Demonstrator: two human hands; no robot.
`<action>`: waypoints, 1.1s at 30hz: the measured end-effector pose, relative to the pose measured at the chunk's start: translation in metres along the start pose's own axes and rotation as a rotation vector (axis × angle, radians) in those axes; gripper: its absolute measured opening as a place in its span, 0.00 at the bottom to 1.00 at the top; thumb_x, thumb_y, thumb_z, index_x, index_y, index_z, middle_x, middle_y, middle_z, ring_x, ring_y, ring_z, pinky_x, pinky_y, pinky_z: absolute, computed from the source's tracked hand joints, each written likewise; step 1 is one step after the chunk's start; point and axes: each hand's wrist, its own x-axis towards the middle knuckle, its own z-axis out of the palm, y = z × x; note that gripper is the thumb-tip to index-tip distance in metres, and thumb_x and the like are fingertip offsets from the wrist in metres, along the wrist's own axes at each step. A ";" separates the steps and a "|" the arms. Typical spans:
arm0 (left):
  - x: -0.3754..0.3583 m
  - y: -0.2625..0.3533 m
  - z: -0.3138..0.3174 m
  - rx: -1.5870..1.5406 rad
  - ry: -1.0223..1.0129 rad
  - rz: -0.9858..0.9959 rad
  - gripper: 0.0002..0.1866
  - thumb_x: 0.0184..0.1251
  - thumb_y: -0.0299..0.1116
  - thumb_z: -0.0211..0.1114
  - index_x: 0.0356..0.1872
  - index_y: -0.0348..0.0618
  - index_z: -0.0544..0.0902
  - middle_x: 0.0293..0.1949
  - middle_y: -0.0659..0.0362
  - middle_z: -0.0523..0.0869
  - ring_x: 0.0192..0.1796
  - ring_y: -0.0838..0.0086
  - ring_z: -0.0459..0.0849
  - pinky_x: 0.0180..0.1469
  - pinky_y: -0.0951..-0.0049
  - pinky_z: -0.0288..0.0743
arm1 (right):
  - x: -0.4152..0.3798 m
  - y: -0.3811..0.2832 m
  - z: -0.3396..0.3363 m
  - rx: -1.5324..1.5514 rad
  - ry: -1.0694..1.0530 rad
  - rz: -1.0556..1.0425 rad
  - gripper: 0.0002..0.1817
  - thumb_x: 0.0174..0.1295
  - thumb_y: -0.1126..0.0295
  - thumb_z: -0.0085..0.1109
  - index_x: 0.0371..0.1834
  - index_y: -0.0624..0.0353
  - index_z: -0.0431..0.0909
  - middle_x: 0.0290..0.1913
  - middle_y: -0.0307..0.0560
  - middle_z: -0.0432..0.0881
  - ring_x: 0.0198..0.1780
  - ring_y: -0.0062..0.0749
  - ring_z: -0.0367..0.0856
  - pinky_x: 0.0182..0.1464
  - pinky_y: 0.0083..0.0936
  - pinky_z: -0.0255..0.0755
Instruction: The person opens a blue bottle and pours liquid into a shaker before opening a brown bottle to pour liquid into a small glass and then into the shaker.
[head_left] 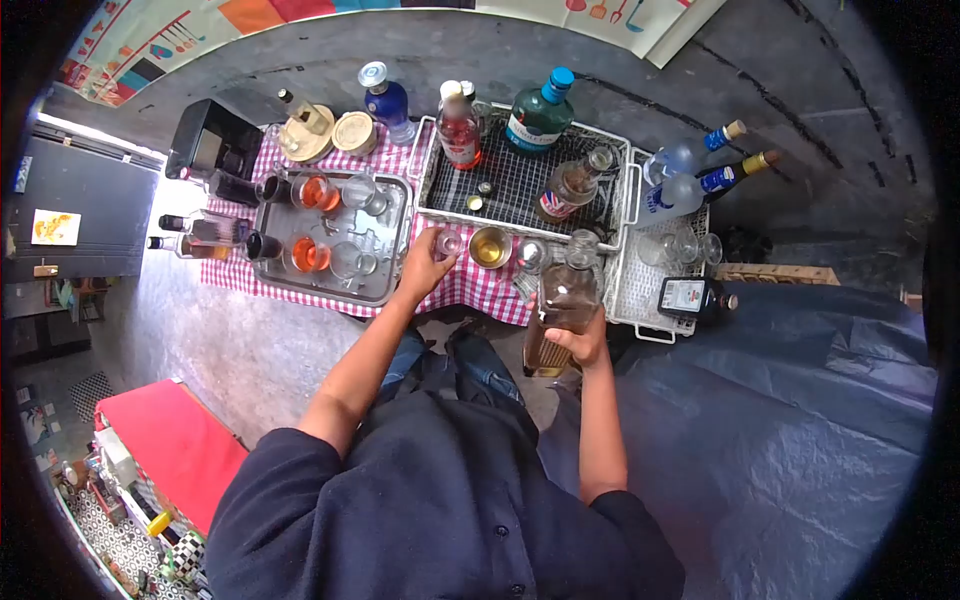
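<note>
My left hand [424, 265] is closed around a small clear shot glass [448, 242] at the front of the checked cloth [490, 290]. Beside that glass is a metal bowl [490, 247] with yellowish liquid in it. My right hand [582, 342] grips a square clear glass bottle [570, 298] near the table's front edge, its neck pointing away from me. A shiny metal piece [533, 256], perhaps a shaker or jigger, stands between the bowl and the bottle.
Left lies a metal tray [385, 285] with several glasses, some holding orange-red drink. A white wire rack [470, 205] behind bears a pink bottle [459, 135], a teal bottle [540, 115] and a flag-label bottle [568, 190]. Another rack [625, 300] at right carries bottles and glasses.
</note>
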 end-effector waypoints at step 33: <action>0.027 0.137 -0.218 -0.413 -0.103 0.203 0.26 0.55 0.26 0.74 0.55 0.36 0.75 0.49 0.50 0.87 0.54 0.65 0.88 0.59 0.67 0.79 | 0.133 -0.171 0.098 -1.041 -0.523 0.236 0.56 0.41 0.48 0.83 0.70 0.70 0.65 0.58 0.62 0.80 0.60 0.48 0.80 0.64 0.36 0.71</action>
